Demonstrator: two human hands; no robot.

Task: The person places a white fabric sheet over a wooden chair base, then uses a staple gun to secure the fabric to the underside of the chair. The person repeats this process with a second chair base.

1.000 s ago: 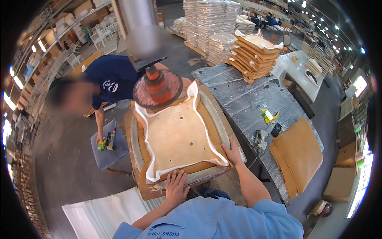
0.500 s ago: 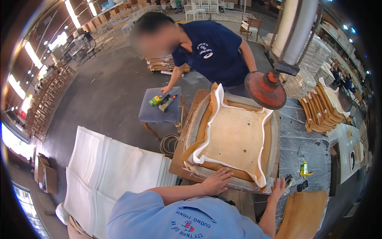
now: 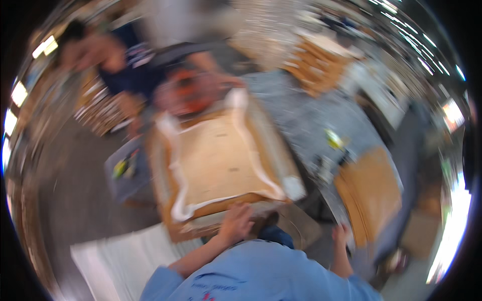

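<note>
Fast motion blurs the picture. My left hand (image 3: 237, 224) lies with its fingers stretched out on the near edge of a square seat panel (image 3: 218, 155), palm down and gripping nothing. The panel has a pale board in the middle, a wavy white padding edge (image 3: 176, 195) and tan material around it. My right hand (image 3: 341, 234) is off the panel, beside a stack of tan sheets (image 3: 374, 193) at the table's edge; its fingers are smeared. A red, round press head (image 3: 185, 94) hangs over the panel's far side.
A co-worker in a dark blue shirt (image 3: 133, 75) leans in at the far left, by a stool (image 3: 118, 173) with small yellow-green items. White sheets (image 3: 120, 261) are stacked at lower left. A grey table (image 3: 296, 113) runs along the right, with stacked tan pieces (image 3: 316, 62) behind it.
The whole view has swung toward the right. My right hand has left the panel's near right corner and moved right. My left hand stays at the near edge. The co-worker's arm reaches toward the press head.
</note>
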